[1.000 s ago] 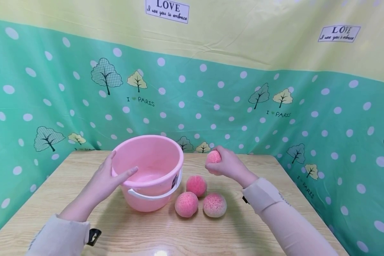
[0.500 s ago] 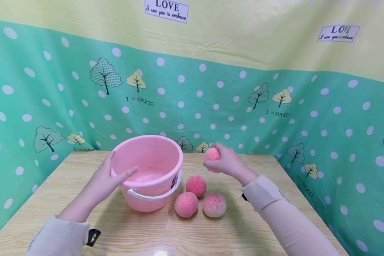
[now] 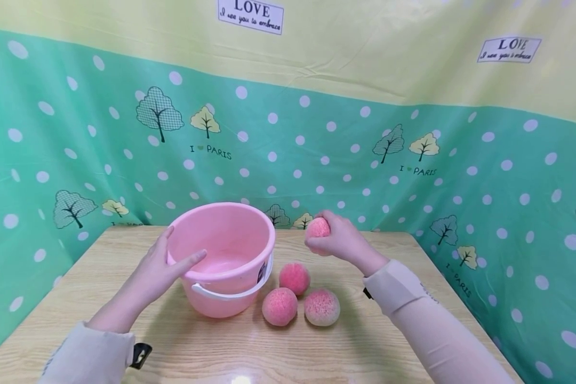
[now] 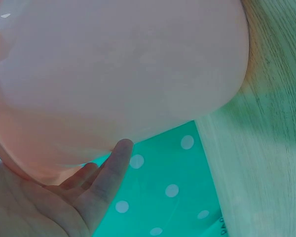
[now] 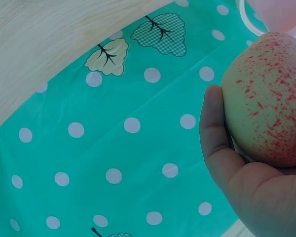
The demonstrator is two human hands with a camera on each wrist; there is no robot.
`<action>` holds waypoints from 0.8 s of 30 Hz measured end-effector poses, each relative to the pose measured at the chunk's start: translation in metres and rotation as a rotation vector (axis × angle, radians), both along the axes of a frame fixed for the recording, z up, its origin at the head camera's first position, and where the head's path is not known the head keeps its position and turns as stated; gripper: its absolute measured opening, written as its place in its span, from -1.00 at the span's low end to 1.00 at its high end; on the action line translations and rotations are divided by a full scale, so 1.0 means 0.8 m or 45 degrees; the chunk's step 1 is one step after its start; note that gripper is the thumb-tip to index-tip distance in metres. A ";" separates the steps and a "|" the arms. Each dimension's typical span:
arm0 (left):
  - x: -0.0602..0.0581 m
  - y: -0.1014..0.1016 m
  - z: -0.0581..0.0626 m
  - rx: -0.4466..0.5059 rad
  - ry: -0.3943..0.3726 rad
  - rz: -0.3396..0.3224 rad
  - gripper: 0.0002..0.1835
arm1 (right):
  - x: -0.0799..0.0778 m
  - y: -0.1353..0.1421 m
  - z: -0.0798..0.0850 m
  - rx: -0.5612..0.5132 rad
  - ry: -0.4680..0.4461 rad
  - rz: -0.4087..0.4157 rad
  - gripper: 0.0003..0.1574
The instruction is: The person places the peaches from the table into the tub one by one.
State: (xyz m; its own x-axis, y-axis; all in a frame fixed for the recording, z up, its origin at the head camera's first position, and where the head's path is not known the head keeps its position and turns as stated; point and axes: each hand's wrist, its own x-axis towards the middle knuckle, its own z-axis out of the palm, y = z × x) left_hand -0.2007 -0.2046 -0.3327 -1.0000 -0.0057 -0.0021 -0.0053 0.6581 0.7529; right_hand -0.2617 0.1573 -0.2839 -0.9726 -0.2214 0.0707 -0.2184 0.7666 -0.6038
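A pink bucket [image 3: 221,292] with a white handle [image 3: 230,295] stands tilted toward me on the table's left half. My left hand [image 3: 165,266] grips its rim at the left, the thumb over the edge; in the left wrist view, fingers [image 4: 113,165] lie along the bucket's outside. Right of the bucket, my right hand [image 3: 343,240] holds a pink peach [image 3: 318,228] above the table. Close up in the right wrist view, that peach [image 5: 271,103] is yellow-green with red speckles. Beneath it, three more peaches lie grouped: one behind [image 3: 295,279], one front left [image 3: 279,306], one front right [image 3: 322,308].
The light wooden table [image 3: 211,352] carries everything. A green and yellow printed cloth [image 3: 317,138] hangs close behind the table and along both sides.
My right hand has risen slightly with the peach, drifting a little left. The left hand, the bucket and the three peaches on the table stay in place.
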 end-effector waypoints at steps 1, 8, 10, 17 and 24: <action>0.000 0.000 0.000 0.002 -0.002 0.000 0.27 | 0.000 0.000 0.001 0.003 0.005 0.001 -0.32; -0.003 -0.002 -0.003 0.009 -0.013 0.006 0.28 | 0.000 -0.004 0.010 0.006 0.040 0.023 -0.34; -0.004 -0.002 -0.003 0.010 -0.012 0.006 0.27 | 0.000 -0.005 0.012 0.011 0.040 0.024 -0.35; -0.003 -0.001 -0.003 0.012 -0.013 0.006 0.26 | 0.000 -0.008 0.018 0.027 0.048 0.032 -0.36; -0.003 -0.002 -0.003 0.007 -0.008 0.010 0.27 | -0.003 -0.011 0.022 0.022 0.049 0.035 -0.35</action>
